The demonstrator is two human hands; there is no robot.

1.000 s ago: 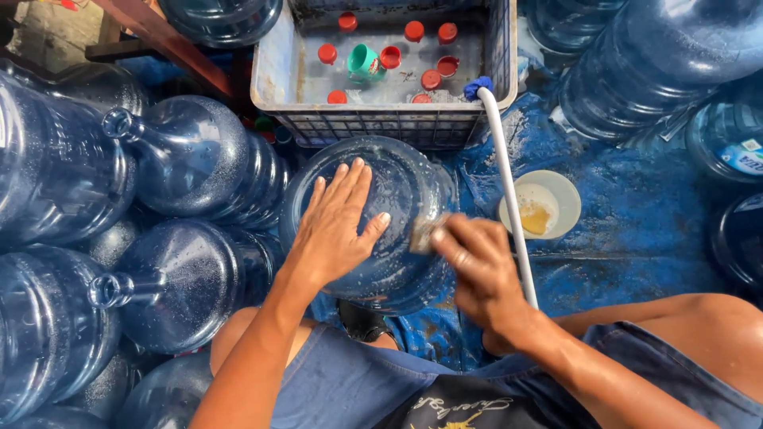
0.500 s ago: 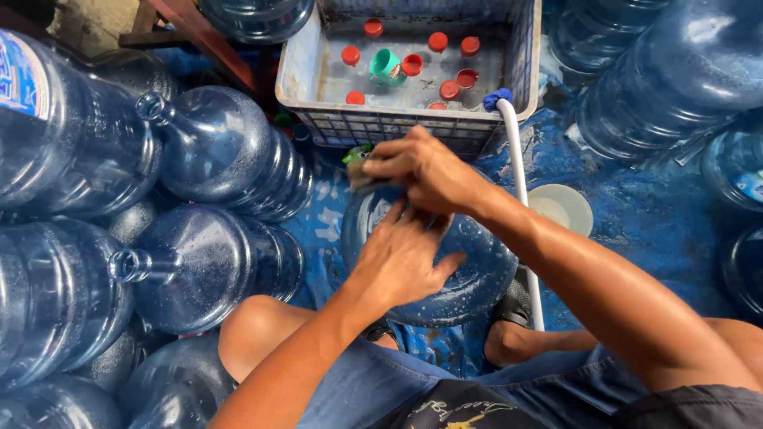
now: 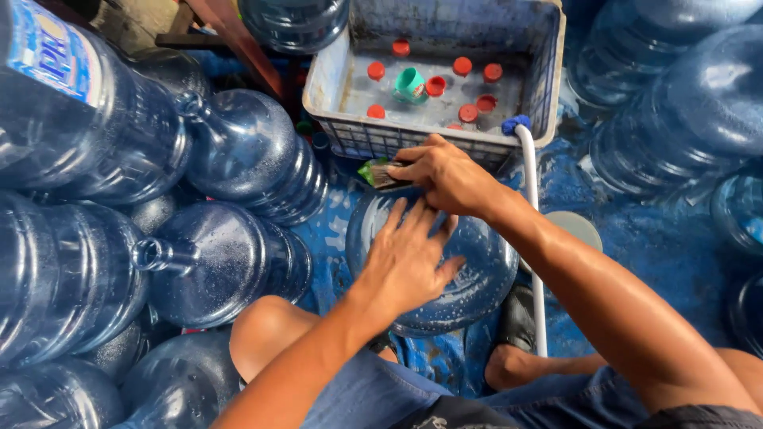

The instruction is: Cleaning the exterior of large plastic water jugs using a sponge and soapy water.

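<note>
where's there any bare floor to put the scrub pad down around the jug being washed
Bare blue floor shows right of the white hose, between the crate and the right-hand jugs, beside a pale bowl. A narrow strip runs left of the held jug. Further left, stacked jugs crowd everything.

Bare arms, blue denim shorts, dark sandal

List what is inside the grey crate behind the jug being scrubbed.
The crate holds scattered red caps and one green cap on a wet floor. Its near wall hides whatever lies along the front edge.
</note>
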